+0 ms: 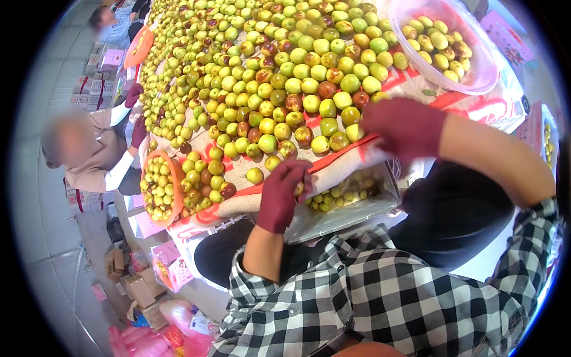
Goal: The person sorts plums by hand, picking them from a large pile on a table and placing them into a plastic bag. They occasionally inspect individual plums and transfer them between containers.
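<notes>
A broad layer of green, yellow and red-brown jujubes (267, 143) lies on a beige cloth with red markings (243, 176). My left hand (282, 194), in a dark red glove, is over the near cloth edge, its fingers curled around a jujube (299, 189) that shows partly between them. Also gloved, my right hand (403, 127) is blurred beside the nearest jujubes at the right; whether it holds any is hidden. Under the cloth edge, in front of my lap, a lined box (352, 221) contains more jujubes.
A clear pink plastic basin (484, 82) with jujubes stands at the far right. An orange basket (176, 192) full of jujubes is at the left corner. A gloved co-worker (96, 147) sits along the left side, another person (117, 26) beyond. Cartons (142, 285) and pink bags (142, 341) lie on the floor.
</notes>
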`<state>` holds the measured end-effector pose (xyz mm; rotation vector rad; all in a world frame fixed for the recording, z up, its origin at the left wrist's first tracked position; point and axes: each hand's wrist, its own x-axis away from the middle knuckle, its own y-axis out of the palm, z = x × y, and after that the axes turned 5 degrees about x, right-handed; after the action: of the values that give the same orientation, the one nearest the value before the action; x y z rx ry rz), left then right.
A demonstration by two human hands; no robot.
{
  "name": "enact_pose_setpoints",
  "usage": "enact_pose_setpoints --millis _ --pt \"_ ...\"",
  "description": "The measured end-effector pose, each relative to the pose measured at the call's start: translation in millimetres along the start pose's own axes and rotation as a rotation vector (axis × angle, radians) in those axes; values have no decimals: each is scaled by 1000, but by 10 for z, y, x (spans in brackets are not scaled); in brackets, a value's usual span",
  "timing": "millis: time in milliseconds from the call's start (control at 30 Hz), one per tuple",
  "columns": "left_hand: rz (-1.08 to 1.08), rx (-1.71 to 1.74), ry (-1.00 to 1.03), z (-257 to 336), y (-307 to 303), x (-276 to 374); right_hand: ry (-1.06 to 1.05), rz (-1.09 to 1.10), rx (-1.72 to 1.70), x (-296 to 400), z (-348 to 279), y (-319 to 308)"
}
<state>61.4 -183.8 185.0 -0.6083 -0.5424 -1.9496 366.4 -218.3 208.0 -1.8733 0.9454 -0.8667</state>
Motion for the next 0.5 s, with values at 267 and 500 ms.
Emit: enact_pose_setpoints --millis 267,500 --pt "-84 178 -70 -225 64 -231 283 156 111 -1176 601 11" --pt "-127 295 -107 -289 146 -237 276 117 165 -1188 710 -51"
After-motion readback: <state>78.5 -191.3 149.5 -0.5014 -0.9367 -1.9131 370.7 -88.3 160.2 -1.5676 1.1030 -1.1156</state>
